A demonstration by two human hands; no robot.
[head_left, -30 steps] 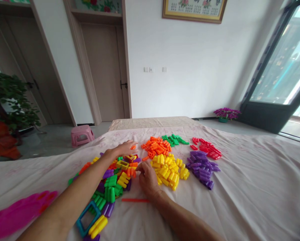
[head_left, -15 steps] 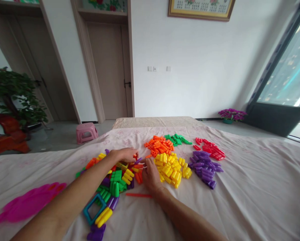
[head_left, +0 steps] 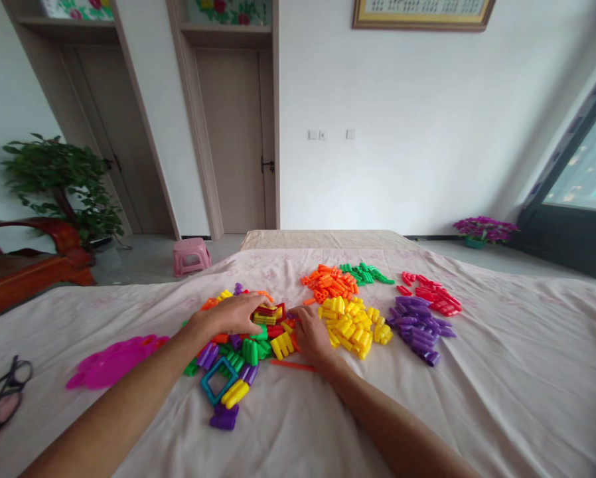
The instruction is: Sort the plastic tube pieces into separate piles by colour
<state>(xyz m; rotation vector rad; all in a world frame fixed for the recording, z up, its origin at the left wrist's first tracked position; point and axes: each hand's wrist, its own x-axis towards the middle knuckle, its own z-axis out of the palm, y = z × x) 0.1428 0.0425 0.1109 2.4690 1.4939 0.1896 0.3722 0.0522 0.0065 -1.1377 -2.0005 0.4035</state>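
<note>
Blocks in mixed colours (head_left: 251, 352) are lying in a loose heap under the left hand (head_left: 235, 314) and on its nearer side, on the pale cloth (head_left: 377, 411). The left hand is staying half open with the palm down, its thumb standing apart from the fingers. Red and yellow frames (head_left: 268, 315) are lying right at its fingertips — I cannot tell whether it is gripping them. The right hand (head_left: 312, 335) is curling its fingers more narrowly at the right edge of the heap. Something small and purple (head_left: 293, 315) is showing at its fingertips, but I cannot tell whether the hand is holding it.

Just to the right of the right hand, yellow blocks (head_left: 350, 325) are forming a pile. Beyond this hand, orange blocks (head_left: 330, 284) are lying, and farther away are lying green blocks (head_left: 365, 273). Well to its right, purple blocks (head_left: 417, 328) are making another pile, with red blocks (head_left: 435, 295) lying beyond them. An orange stick (head_left: 292, 365) is lying beside the right wrist.

Nearer than the left hand, a blue square frame (head_left: 209, 393) is lying at the heap's edge. Left of that hand — past the forearm — a pink plate (head_left: 111, 362) is resting.
</note>
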